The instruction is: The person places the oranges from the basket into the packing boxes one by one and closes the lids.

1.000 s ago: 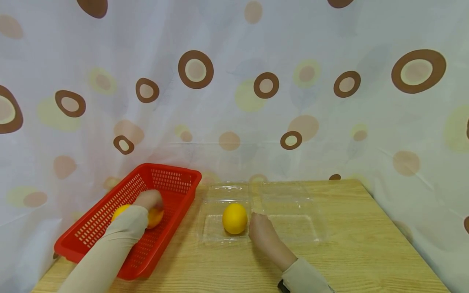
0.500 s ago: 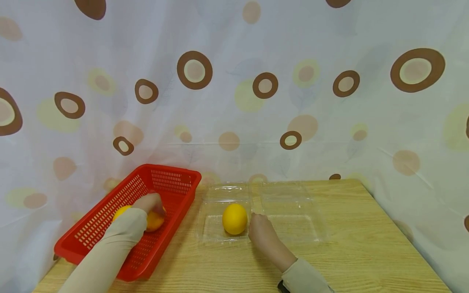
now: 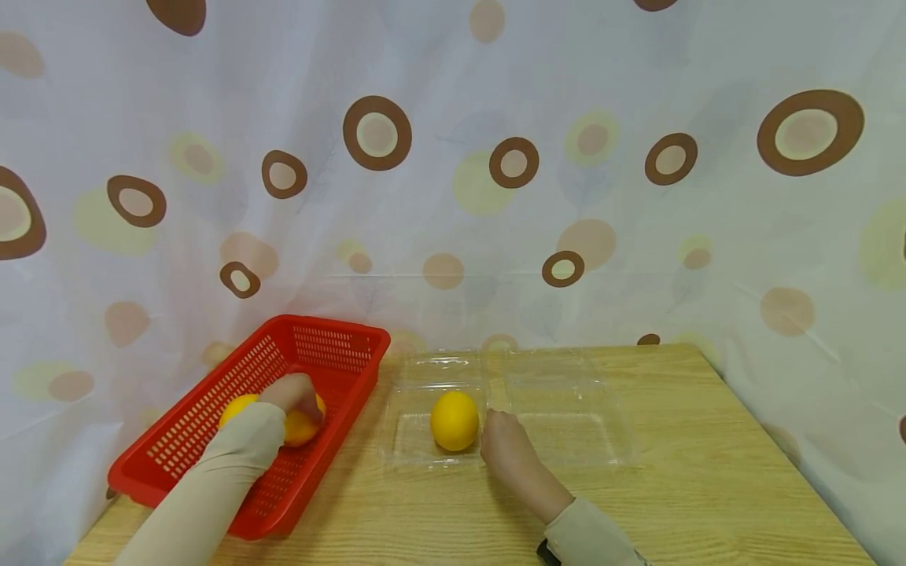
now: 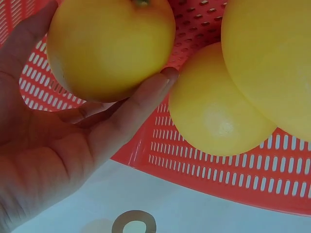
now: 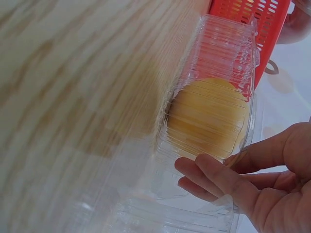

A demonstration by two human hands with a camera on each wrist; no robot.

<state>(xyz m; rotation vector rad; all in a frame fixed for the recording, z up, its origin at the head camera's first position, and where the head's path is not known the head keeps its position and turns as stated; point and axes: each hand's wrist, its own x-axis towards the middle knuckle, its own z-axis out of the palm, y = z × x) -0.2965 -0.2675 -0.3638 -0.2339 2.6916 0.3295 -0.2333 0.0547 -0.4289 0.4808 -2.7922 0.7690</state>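
"Inside the red plastic basket (image 3: 318, 472), what has the left hand (image 3: 289, 393) got?"

"An orange (image 4: 112, 48), with the fingers spread wide and bent round its sides. Two other oranges (image 4: 218, 111) lie just beside it, so I'd lift straight up without squeezing."

"And the right hand (image 3: 513, 456)?"

"Its fingers are drawn narrow, pinching the rim of the clear plastic container (image 3: 406, 436) on the wooden tabletop (image 3: 708, 472), next to the packed orange (image 3: 454, 422). Light pressure should do; that plastic looks flimsy."

"Any brand or label?"

"No writing I can read."
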